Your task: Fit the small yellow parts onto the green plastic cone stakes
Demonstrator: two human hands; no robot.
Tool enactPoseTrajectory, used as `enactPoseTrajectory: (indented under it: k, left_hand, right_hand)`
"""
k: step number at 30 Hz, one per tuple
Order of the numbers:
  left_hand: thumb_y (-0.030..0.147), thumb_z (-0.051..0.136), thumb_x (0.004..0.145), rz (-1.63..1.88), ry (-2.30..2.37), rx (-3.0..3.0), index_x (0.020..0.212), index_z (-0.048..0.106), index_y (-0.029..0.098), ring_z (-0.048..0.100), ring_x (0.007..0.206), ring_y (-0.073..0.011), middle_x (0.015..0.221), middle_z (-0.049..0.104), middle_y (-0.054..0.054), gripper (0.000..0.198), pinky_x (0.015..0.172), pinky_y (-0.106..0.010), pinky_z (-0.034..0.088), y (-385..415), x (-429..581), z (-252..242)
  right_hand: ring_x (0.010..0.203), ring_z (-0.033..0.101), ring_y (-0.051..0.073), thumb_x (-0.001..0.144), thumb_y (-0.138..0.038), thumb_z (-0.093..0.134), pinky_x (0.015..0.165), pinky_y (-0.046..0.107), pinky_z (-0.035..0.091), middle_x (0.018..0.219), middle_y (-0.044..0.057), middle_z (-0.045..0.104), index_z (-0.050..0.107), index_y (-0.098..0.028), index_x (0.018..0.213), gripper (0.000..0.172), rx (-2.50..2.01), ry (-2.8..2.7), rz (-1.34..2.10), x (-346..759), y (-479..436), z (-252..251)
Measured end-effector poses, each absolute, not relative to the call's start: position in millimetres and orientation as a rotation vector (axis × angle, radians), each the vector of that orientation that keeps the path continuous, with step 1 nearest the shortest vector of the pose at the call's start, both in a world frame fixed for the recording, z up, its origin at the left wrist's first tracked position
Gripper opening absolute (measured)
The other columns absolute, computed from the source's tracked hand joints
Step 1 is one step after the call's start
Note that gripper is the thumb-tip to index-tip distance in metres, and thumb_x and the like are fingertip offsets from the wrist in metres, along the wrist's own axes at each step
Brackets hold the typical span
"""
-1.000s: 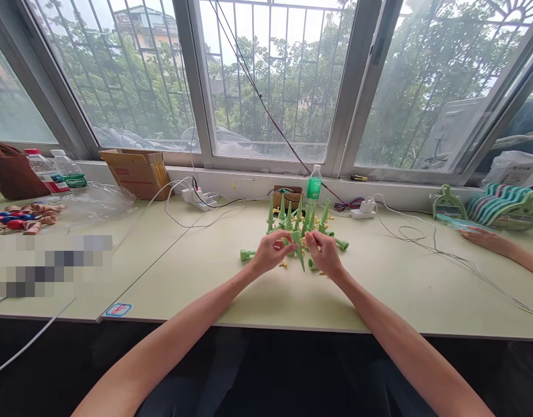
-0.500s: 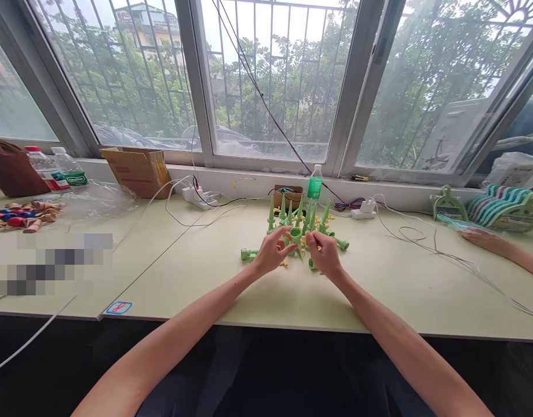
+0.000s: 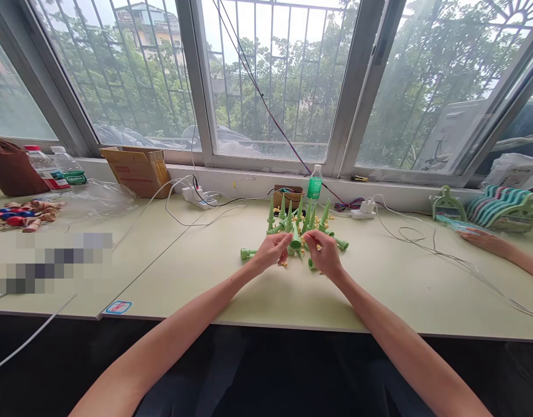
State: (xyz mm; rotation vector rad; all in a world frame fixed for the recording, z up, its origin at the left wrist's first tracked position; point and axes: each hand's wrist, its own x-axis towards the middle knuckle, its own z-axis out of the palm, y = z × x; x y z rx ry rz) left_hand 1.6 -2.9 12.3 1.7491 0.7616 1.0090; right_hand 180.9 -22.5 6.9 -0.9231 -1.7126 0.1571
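Observation:
My left hand (image 3: pixel 273 249) is closed, its fingertips pinching the side of a green watering spike (image 3: pixel 296 238). This spike is tilted, its narrow end pointing up and away and its round open end facing me. Just to the right, my right hand (image 3: pixel 322 250) is closed in a pinch beside the spike; whatever lies between its fingers is too small to make out. Behind both hands stand several more green spikes (image 3: pixel 325 214), point up, with small yellow valve pieces among them. A green tubular piece (image 3: pixel 248 253) lies left of my left hand, and another (image 3: pixel 343 244) lies to the right.
A green-labelled bottle (image 3: pixel 314 183) and a small brown box (image 3: pixel 289 197) stand behind the spikes. White cables cross the table (image 3: pixel 171 284) near power strips (image 3: pixel 201 198). At right, another person's hand (image 3: pixel 479 236) rests near green plastic dustpan-like pieces (image 3: pixel 505 208).
My left fingers have closed on the spike, which has turned from open end up to point up, its mouth now facing me. My right hand has barely moved.

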Motion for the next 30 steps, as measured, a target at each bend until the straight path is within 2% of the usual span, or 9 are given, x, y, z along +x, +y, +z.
enactPoseTrajectory:
  k: [3, 6, 9, 11, 13, 16, 22, 27, 30]
  left_hand:
    - [0.061, 0.05, 0.086, 1.006, 0.764, 1.788, 0.072, 0.051, 0.015, 0.044, 0.035, -0.0083, 0.042, 0.049, 0.004, 0.048, 0.039, -0.02, 0.03, -5.2, -0.2, 13.8]
    - [0.059, 0.053, 0.086, 0.997, 0.765, 1.796, 0.087, 0.06, 0.013, 0.043, 0.035, -0.008, 0.042, 0.047, 0.005, 0.047, 0.039, -0.019, 0.031, -6.3, -1.6, 14.0]
    - [0.057, 0.058, 0.083, 1.017, 0.781, 1.767, 0.105, 0.061, 0.01, 0.042, 0.035, -0.0076, 0.044, 0.048, 0.005, 0.052, 0.038, -0.02, 0.033, -5.4, -1.6, 11.8]
    - [0.056, 0.061, 0.081, 1.049, 0.79, 1.746, 0.111, 0.06, 0.009, 0.043, 0.036, -0.0064, 0.054, 0.055, 0.002, 0.056, 0.037, -0.02, 0.034, -3.9, -1.3, 9.2]
    - [0.054, 0.064, 0.079, 1.084, 0.783, 1.745, 0.11, 0.06, 0.01, 0.043, 0.038, -0.0043, 0.073, 0.062, -0.003, 0.055, 0.036, -0.02, 0.036, -2.6, -1.1, 6.6]
    - [0.052, 0.067, 0.077, 1.131, 0.768, 1.776, 0.106, 0.062, 0.012, 0.044, 0.042, -0.0026, 0.091, 0.063, -0.007, 0.049, 0.037, -0.019, 0.039, -1.8, -1.1, 4.8]
    - [0.047, 0.069, 0.077, 1.264, 0.727, 1.933, 0.097, 0.066, 0.014, 0.045, 0.047, -0.0021, 0.093, 0.059, -0.005, 0.039, 0.038, -0.017, 0.041, -2.1, 0.1, 6.7]
    - [0.045, 0.069, 0.078, 1.334, 0.673, 2.006, 0.092, 0.066, 0.015, 0.04, 0.049, -0.0012, 0.09, 0.055, -0.003, 0.033, 0.043, -0.017, 0.044, -1.2, 1.4, 6.4]
    - [0.045, 0.069, 0.079, 1.33, 0.671, 2.054, 0.091, 0.065, 0.015, 0.042, 0.05, -0.0018, 0.092, 0.054, -0.004, 0.032, 0.043, -0.016, 0.043, -2.3, 1.3, 6.0]
  right_hand:
    - [0.057, 0.048, 0.012, 0.093, -0.036, 0.049, 0.057, 0.023, 0.041, 0.065, 0.0, 0.058, 0.059, -0.018, 0.076, 0.027, -0.924, -1.706, 0.168, 180.9, -22.4, 6.7]
    - [0.055, 0.046, 0.011, 0.093, -0.037, 0.048, 0.056, 0.023, 0.039, 0.063, -0.001, 0.055, 0.058, -0.018, 0.075, 0.028, -0.939, -1.709, 0.166, 181.1, -22.2, 7.1]
    - [0.053, 0.043, 0.011, 0.093, -0.039, 0.047, 0.054, 0.023, 0.037, 0.059, -0.002, 0.052, 0.055, -0.018, 0.072, 0.031, -0.957, -1.716, 0.165, 181.6, -21.5, 7.2]
    - [0.051, 0.04, 0.01, 0.093, -0.04, 0.047, 0.053, 0.023, 0.035, 0.056, -0.003, 0.048, 0.053, -0.018, 0.069, 0.033, -0.97, -1.719, 0.17, 182.1, -21.0, 7.0]
    - [0.05, 0.038, 0.01, 0.093, -0.042, 0.047, 0.051, 0.023, 0.033, 0.054, -0.003, 0.045, 0.051, -0.018, 0.067, 0.036, -0.985, -1.721, 0.175, 182.4, -20.6, 6.6]
    - [0.049, 0.036, 0.01, 0.093, -0.044, 0.046, 0.05, 0.023, 0.031, 0.052, -0.004, 0.042, 0.049, -0.018, 0.065, 0.038, -0.994, -1.721, 0.17, 182.5, -20.6, 6.5]
    - [0.048, 0.032, 0.01, 0.094, -0.048, 0.042, 0.049, 0.024, 0.028, 0.05, -0.004, 0.039, 0.045, -0.019, 0.062, 0.044, -1.014, -1.729, 0.159, 182.1, -20.3, 7.0]
    - [0.047, 0.028, 0.009, 0.094, -0.051, 0.04, 0.047, 0.025, 0.024, 0.049, -0.005, 0.032, 0.035, -0.02, 0.058, 0.048, -1.027, -1.735, 0.15, 181.7, -18.5, 5.4]
    - [0.046, 0.025, 0.009, 0.094, -0.05, 0.04, 0.047, 0.025, 0.023, 0.048, -0.005, 0.029, 0.03, -0.021, 0.056, 0.049, -1.028, -1.745, 0.145, 180.2, -18.1, 4.2]
